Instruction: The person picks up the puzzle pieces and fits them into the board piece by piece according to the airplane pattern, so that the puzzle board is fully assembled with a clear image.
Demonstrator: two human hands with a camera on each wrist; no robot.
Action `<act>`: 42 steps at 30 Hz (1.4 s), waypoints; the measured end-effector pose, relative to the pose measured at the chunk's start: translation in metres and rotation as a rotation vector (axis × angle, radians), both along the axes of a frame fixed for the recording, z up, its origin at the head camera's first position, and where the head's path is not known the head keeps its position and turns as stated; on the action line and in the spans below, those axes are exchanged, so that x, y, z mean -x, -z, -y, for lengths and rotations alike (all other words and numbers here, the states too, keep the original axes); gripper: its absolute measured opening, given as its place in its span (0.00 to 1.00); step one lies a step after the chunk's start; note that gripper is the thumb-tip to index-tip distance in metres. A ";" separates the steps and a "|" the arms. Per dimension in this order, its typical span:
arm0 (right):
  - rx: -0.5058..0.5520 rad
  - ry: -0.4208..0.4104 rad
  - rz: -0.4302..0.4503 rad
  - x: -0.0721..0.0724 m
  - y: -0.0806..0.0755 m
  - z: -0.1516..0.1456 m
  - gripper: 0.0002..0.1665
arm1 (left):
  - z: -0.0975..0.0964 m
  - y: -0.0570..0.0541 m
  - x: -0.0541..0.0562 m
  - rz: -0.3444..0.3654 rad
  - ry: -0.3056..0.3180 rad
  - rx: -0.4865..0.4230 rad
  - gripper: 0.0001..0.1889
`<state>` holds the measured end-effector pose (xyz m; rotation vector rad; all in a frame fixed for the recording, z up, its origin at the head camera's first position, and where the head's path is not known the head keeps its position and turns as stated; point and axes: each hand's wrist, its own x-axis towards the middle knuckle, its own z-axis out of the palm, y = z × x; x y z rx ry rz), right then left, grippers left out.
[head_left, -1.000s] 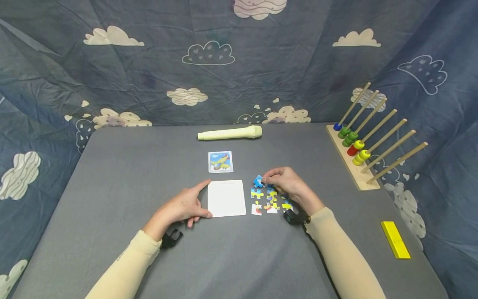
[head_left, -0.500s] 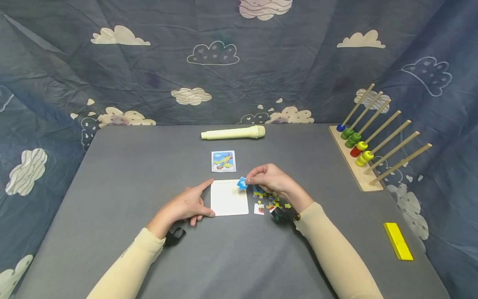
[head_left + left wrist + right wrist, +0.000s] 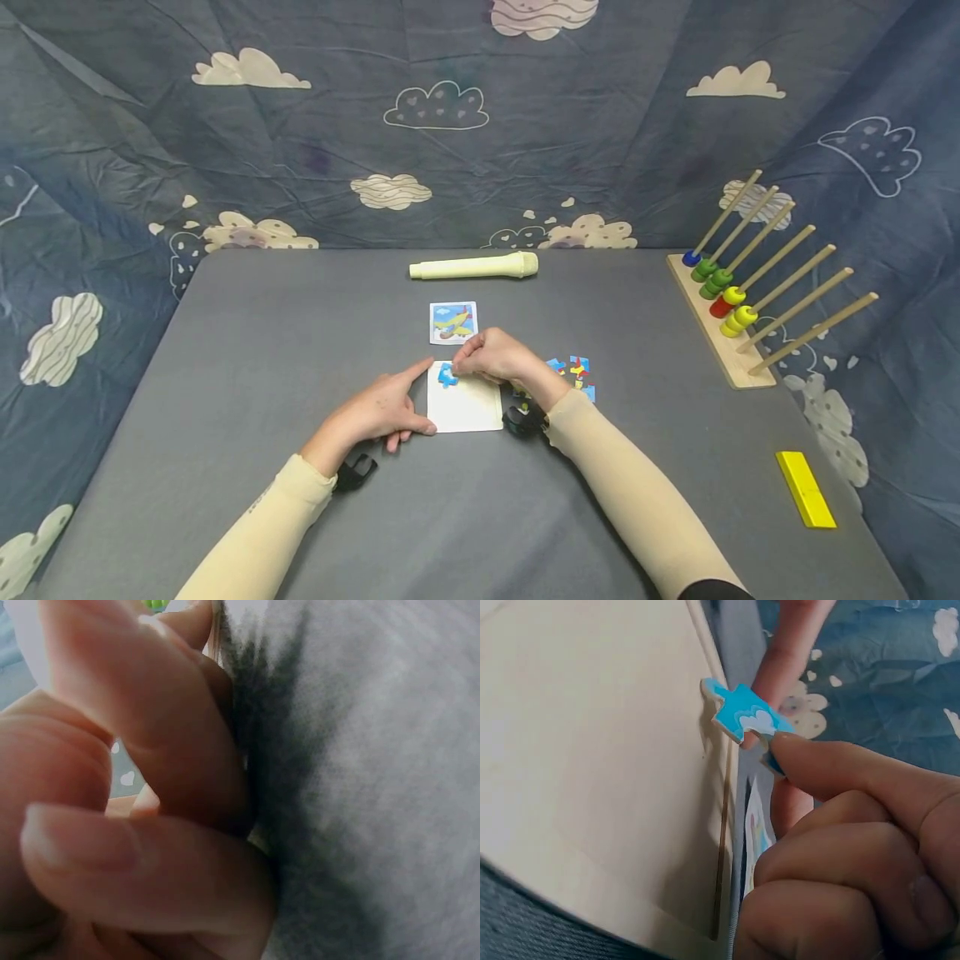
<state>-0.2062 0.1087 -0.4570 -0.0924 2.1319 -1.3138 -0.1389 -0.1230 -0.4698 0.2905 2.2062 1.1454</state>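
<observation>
My right hand [image 3: 498,357] pinches a blue jigsaw puzzle piece [image 3: 447,375] between thumb and forefinger, over the far left part of a pale square puzzle board [image 3: 467,412]. In the right wrist view, the piece [image 3: 742,712] tilts by the board's [image 3: 592,750] raised rim; whether it touches the board cannot be told. The forefinger and thumb of my left hand [image 3: 378,410] are stretched along the board's left edge and touch its two corners. Close up in the left wrist view, that hand's [image 3: 150,750] other fingers bend near the grey cloth. Loose puzzle pieces [image 3: 581,367] lie partly hidden behind my right wrist.
A small airplane picture card [image 3: 453,323] lies just beyond the board. Farther back is a pale toy microphone [image 3: 474,267]. To the right stand a wooden peg rack [image 3: 727,350] with coloured beads and a yellow block [image 3: 806,489]. A cloud-patterned cloth hangs behind.
My right hand has carried the blue puzzle piece left, from the loose pieces to above the board's far left part. The left hand has stayed at the board's left edge.
</observation>
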 end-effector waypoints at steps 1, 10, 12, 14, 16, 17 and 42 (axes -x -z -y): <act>-0.025 0.000 -0.015 0.000 0.001 0.002 0.04 | 0.000 0.000 0.000 -0.002 0.000 -0.002 0.60; -0.165 -0.010 -0.131 -0.004 0.004 0.011 0.07 | 0.001 -0.001 -0.002 0.001 -0.001 -0.002 0.59; -0.179 -0.013 -0.154 -0.007 0.004 0.009 0.09 | 0.001 -0.001 -0.002 0.000 -0.002 0.001 0.59; -0.190 -0.025 -0.179 -0.010 0.003 0.007 0.11 | 0.001 -0.001 -0.002 -0.002 -0.002 0.005 0.59; -0.209 -0.034 -0.200 -0.014 0.003 0.005 0.13 | 0.002 0.000 -0.003 -0.006 -0.002 0.007 0.59; -0.218 -0.036 -0.208 -0.016 0.004 0.005 0.13 | 0.002 0.000 -0.003 -0.007 -0.003 0.009 0.59; -0.379 -0.109 -0.500 -0.032 0.001 0.012 0.14 | 0.001 0.000 -0.001 -0.020 0.001 -0.008 0.59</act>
